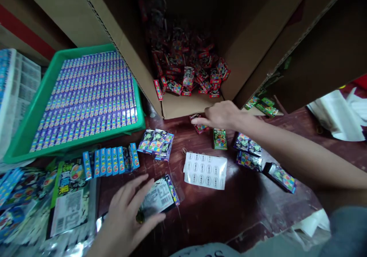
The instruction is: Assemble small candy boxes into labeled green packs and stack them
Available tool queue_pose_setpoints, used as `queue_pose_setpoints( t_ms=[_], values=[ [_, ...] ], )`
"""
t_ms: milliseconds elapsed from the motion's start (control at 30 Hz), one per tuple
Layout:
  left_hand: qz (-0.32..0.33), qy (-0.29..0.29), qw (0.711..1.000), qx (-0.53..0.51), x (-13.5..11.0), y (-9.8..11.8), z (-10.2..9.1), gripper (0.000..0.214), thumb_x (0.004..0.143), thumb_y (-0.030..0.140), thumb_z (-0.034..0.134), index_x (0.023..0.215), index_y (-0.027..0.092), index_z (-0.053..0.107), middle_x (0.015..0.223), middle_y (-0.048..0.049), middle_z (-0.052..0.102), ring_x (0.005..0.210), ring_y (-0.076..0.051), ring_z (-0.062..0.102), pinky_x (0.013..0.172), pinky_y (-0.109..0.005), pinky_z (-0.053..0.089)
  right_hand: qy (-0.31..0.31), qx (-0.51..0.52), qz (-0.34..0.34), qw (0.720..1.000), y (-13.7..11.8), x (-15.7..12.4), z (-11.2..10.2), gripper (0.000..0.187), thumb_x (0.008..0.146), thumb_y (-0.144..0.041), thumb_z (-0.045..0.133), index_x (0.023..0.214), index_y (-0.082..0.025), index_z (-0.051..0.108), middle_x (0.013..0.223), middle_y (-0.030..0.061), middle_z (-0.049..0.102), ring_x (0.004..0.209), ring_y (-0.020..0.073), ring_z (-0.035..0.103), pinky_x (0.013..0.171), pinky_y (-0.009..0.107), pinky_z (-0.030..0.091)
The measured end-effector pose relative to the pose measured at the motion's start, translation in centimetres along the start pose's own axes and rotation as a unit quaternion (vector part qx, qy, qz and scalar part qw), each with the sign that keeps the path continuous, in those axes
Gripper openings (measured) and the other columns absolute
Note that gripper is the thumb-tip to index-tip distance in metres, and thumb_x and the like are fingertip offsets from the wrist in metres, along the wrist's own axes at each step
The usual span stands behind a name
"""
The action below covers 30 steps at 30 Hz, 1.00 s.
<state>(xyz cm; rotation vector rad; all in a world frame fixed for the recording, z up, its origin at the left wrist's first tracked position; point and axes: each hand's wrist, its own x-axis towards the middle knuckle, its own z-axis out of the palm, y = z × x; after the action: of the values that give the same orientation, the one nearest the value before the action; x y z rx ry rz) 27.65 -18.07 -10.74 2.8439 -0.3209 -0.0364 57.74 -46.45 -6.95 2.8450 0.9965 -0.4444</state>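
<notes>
My right hand (223, 115) is stretched out in front of the open carton, its fingers curled over a small red box (200, 124) with colourful print. Just below it lies a small green box (220, 139). My left hand (127, 211) is at the lower left, fingers spread, beside a printed plastic pouch (160, 196) with a white barcode label; nothing sits between its fingers. A sheet of round white stickers (205, 170) lies between the hands. Purple boxes (156, 143) are grouped above my left hand, with more dark purple boxes (249, 160) under my right forearm.
The tall carton (183, 106) holds a heap of small red boxes (187, 75). A green tray (141, 112) with rows of purple boxes stands left. Blue-ended boxes (109, 160) and stacked printed pouches (70, 199) lie at lower left. Green boxes (266, 107) show by a second carton at right.
</notes>
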Motion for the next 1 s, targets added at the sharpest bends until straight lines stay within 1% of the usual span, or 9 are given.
queue_pose_setpoints(
  t_ms=[167, 300, 400, 467, 567, 667, 767, 867, 1000],
  values=[
    [0.028, 0.071, 0.997, -0.031, 12.1, 3.4, -2.4, 0.043, 0.1, 0.041, 0.055, 0.136, 0.017, 0.054, 0.135, -0.013, 0.062, 0.129, -0.029, 0.055, 0.113, -0.046, 0.042, 0.004, 0.029, -0.12, 0.992, 3.0, -5.1, 2.5, 0.092, 0.066, -0.078, 0.074, 0.137, -0.019, 0.062, 0.139, 0.0196, 0.062, 0.125, 0.0455, 0.058, 0.093, 0.056, 0.054],
    [0.064, -0.04, 0.997, -0.007, 24.1, 5.8, -0.5, 0.077, 0.085, 0.043, 0.074, 0.146, 0.007, 0.042, 0.144, -0.0215, 0.053, 0.135, -0.035, 0.048, 0.11, -0.047, 0.042, 0.018, 0.046, -0.126, 0.991, 2.4, -6.3, 4.6, 0.079, 0.073, -0.048, 0.08, 0.141, -0.015, 0.057, 0.143, 0.0204, 0.056, 0.134, 0.0419, 0.052, 0.111, 0.055, 0.044],
    [0.056, -0.067, 0.996, 0.009, 28.0, 6.6, 0.0, 0.081, 0.072, 0.036, 0.083, 0.137, 0.0, 0.05, 0.131, -0.0248, 0.06, 0.126, -0.039, 0.054, 0.105, -0.048, 0.044, 0.081, 0.107, -0.1, 0.986, 2.1, -9.0, 4.2, 0.081, 0.079, -0.034, 0.073, 0.151, -0.014, 0.042, 0.142, 0.0202, 0.052, 0.132, 0.0379, 0.053, 0.112, 0.052, 0.044],
    [0.075, -0.048, 0.996, 0.006, 26.4, 7.1, -0.7, 0.081, 0.075, 0.031, 0.078, 0.142, 0.0, 0.045, 0.133, -0.0234, 0.058, 0.128, -0.038, 0.052, 0.109, -0.048, 0.04, 0.134, 0.198, -0.07, 0.969, 1.6, -12.7, 4.3, 0.088, 0.082, -0.032, 0.069, 0.158, -0.019, 0.027, 0.147, 0.0181, 0.047, 0.134, 0.0363, 0.053, 0.111, 0.051, 0.047],
    [0.155, -0.014, 0.987, -0.029, 18.5, 8.5, -2.2, 0.088, 0.08, 0.035, 0.069, 0.154, 0.005, 0.03, 0.14, -0.0191, 0.053, 0.13, -0.036, 0.048, 0.111, -0.049, 0.038, 0.144, 0.358, -0.069, 0.92, -0.9, -19.4, 6.5, 0.089, 0.085, -0.03, 0.066, 0.16, -0.026, 0.018, 0.156, 0.0137, 0.04, 0.141, 0.0337, 0.048, 0.113, 0.049, 0.049],
    [0.192, -0.104, 0.973, -0.072, 8.9, 10.1, -2.1, 0.08, 0.087, 0.034, 0.063, 0.156, 0.015, 0.028, 0.138, -0.0144, 0.057, 0.129, -0.032, 0.05, 0.111, -0.047, 0.039, 0.085, 0.447, -0.078, 0.887, -5.0, -24.6, 10.9, 0.088, 0.086, -0.035, 0.07, 0.158, -0.032, 0.021, 0.154, 0.012, 0.046, 0.137, 0.0315, 0.054, 0.11, 0.048, 0.053],
    [0.151, -0.17, 0.97, -0.09, 2.6, 11.3, 0.2, 0.079, 0.086, 0.029, 0.063, 0.155, 0.012, 0.028, 0.138, -0.0158, 0.058, 0.127, -0.031, 0.052, 0.11, -0.046, 0.04, 0.086, 0.403, -0.088, 0.907, -8.4, -26.7, 15.1, 0.092, 0.083, -0.046, 0.076, 0.157, -0.032, 0.024, 0.15, 0.0136, 0.052, 0.14, 0.0355, 0.051, 0.116, 0.062, 0.043],
    [0.125, -0.173, 0.972, -0.096, 0.5, 11.7, 2.8, 0.08, 0.088, 0.031, 0.063, 0.155, 0.011, 0.024, 0.142, -0.0177, 0.055, 0.131, -0.032, 0.05, 0.112, -0.046, 0.04, 0.101, 0.321, -0.113, 0.935, -9.9, -26.9, 17.0, 0.1, 0.081, -0.055, 0.076, 0.16, -0.028, 0.021, 0.153, 0.0166, 0.049, 0.145, 0.0404, 0.042, 0.12, 0.073, 0.026],
    [0.121, -0.158, 0.975, -0.096, 0.1, 11.7, 3.8, 0.085, 0.089, 0.034, 0.064, 0.157, 0.012, 0.019, 0.14, -0.0178, 0.054, 0.131, -0.032, 0.05, 0.113, -0.047, 0.038, 0.096, 0.305, -0.151, 0.936, -10.4, -26.5, 16.6, 0.114, 0.081, -0.059, 0.074, 0.164, -0.023, 0.006, 0.158, 0.0186, 0.042, 0.147, 0.0402, 0.038, 0.123, 0.071, 0.02]
  ],
)
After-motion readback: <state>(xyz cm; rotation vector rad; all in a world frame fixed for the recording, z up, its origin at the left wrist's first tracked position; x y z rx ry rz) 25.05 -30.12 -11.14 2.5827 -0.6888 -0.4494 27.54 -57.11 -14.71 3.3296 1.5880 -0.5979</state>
